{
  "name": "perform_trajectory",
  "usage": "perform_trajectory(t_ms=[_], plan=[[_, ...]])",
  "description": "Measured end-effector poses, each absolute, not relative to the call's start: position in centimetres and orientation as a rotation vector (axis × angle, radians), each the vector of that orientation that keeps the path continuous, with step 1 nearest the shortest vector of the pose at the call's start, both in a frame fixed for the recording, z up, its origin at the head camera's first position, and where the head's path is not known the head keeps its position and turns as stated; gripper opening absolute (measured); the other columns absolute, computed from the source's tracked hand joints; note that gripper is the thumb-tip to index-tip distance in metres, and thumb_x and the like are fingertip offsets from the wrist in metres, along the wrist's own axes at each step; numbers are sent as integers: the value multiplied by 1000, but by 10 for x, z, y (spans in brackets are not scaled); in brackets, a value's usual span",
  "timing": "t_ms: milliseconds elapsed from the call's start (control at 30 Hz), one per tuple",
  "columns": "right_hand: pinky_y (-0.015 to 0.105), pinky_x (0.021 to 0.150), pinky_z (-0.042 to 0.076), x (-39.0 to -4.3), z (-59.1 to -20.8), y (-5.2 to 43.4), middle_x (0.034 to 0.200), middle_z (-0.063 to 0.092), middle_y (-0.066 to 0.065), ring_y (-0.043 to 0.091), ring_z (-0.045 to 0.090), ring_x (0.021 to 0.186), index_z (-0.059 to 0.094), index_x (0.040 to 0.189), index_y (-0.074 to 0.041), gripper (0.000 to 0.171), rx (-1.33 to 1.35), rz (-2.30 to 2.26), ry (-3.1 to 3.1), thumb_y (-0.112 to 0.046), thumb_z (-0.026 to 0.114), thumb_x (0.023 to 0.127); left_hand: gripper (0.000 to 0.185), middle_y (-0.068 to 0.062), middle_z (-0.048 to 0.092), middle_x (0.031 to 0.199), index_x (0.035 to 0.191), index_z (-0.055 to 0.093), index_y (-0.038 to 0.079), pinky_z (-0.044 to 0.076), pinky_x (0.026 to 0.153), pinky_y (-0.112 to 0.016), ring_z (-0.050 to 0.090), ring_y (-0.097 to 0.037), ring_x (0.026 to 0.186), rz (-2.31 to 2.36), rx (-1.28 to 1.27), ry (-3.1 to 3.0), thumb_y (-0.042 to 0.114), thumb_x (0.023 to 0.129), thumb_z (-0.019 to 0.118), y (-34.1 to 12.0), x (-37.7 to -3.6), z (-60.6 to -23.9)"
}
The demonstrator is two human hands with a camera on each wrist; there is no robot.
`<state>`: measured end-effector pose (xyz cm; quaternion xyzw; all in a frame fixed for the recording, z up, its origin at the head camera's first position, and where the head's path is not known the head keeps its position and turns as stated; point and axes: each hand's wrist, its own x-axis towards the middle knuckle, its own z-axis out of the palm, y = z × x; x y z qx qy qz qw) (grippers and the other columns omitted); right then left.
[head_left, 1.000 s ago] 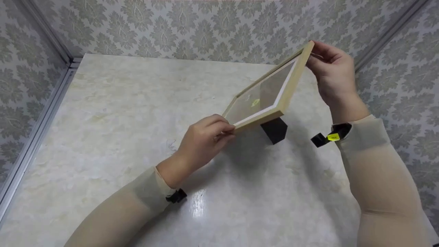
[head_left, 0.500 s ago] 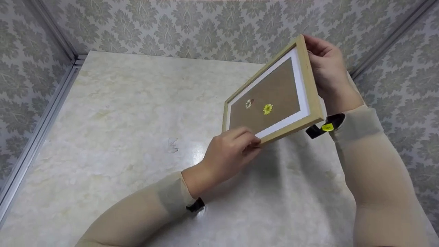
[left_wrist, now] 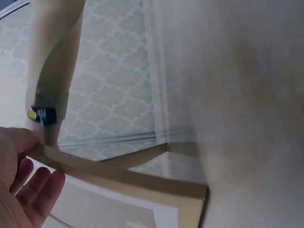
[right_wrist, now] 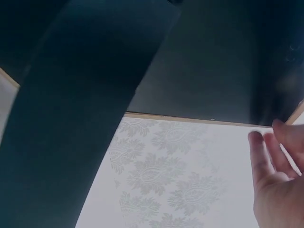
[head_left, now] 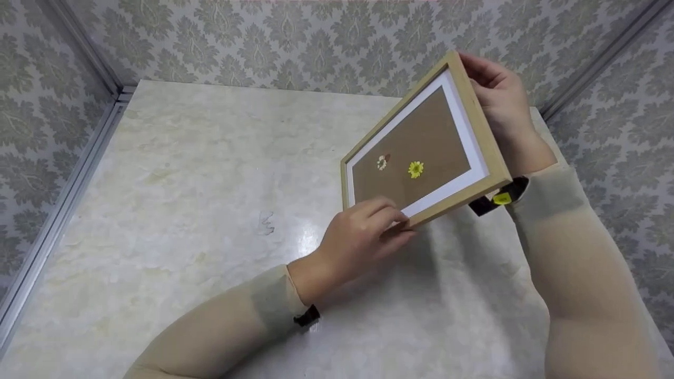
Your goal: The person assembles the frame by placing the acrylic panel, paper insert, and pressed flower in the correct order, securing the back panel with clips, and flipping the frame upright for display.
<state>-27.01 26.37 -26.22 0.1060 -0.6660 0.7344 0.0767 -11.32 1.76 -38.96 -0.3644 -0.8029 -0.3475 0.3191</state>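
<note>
A light wooden picture frame (head_left: 421,142) is held tilted above the marble table (head_left: 184,173), its front facing me. It has a white mat, a brown sheet, a yellow flower (head_left: 415,169) and a small white flower (head_left: 382,162). My left hand (head_left: 392,221) pinches the frame's lower left corner, fingers on the front. My right hand (head_left: 476,73) grips the upper right corner from behind. In the left wrist view the wooden edge (left_wrist: 123,178) runs past my fingers (left_wrist: 33,190). The right wrist view shows the frame's black back (right_wrist: 213,57), its stand leg (right_wrist: 85,118) and my fingertips (right_wrist: 268,161).
Patterned wallpaper walls (head_left: 316,42) close the table in at the back and on both sides. A metal rail (head_left: 58,210) runs along the table's left edge. A bright glare spot (head_left: 308,239) lies on the marble near my left hand.
The frame has swung from nearly edge-on to front-facing and moved slightly right. Its black stand leg dropped out of the head view. Both hands kept their hold.
</note>
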Motion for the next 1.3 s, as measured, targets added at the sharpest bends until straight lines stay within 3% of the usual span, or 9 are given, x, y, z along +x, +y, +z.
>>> perform_trajectory(t_ms=[133,233,367,500,733,933,1100,1300], plan=[[24,77,61,-247,-260,267,115,71,10,21,70,99,71,123,1,36,175,2237,-1869,-7,81,89,26,-1,71,98,101,73,10,60,71,-26,69,-12,82,-1080,-918,-2188,35,97,71,-2,-141,-388],[31,77,61,-220,-257,270,117,67,13,26,70,101,67,124,4,38,158,2288,-1741,-8,79,90,33,-6,70,107,111,72,8,61,76,-33,68,-17,87,-1244,-779,-2322,38,100,65,-24,-180,-390],[36,74,61,-177,-257,270,118,63,17,32,68,104,62,126,7,35,241,2305,-1635,-10,72,97,40,-7,64,127,129,65,12,55,95,-39,64,-20,105,-1424,-542,-2511,42,106,54,-52,-231,-400],[34,69,61,-136,-267,264,121,58,21,34,64,104,57,128,7,32,338,2329,-1504,-11,62,102,44,-6,54,145,144,54,17,47,109,-42,57,-23,125,-1581,-461,-2625,43,110,44,-60,-265,-408],[41,77,62,-90,-303,242,132,47,20,31,62,109,43,137,1,47,423,2396,-1377,-3,63,94,48,-4,40,164,157,42,23,43,118,-42,48,-27,145,-1726,-579,-2773,40,112,40,-41,-292,-411],[41,88,63,-78,-325,223,139,47,18,31,61,121,38,142,-4,57,447,2357,-1584,19,54,93,40,1,60,147,149,55,24,45,115,-38,57,-18,134,-1690,-630,-2816,35,112,43,-29,-303,-413],[37,86,63,-78,-329,218,138,49,21,33,63,119,40,149,-5,63,392,2237,-1749,17,61,93,35,1,67,129,142,61,21,49,107,-35,60,-14,116,-1696,-646,-2810,29,111,49,-26,-307,-415],[39,87,64,-79,-328,226,141,48,25,34,64,119,41,153,-2,66,382,2180,-1829,14,63,94,32,-1,67,125,139,63,20,52,99,-32,60,-14,110,-1684,-634,-2795,23,110,52,-26,-304,-416]])
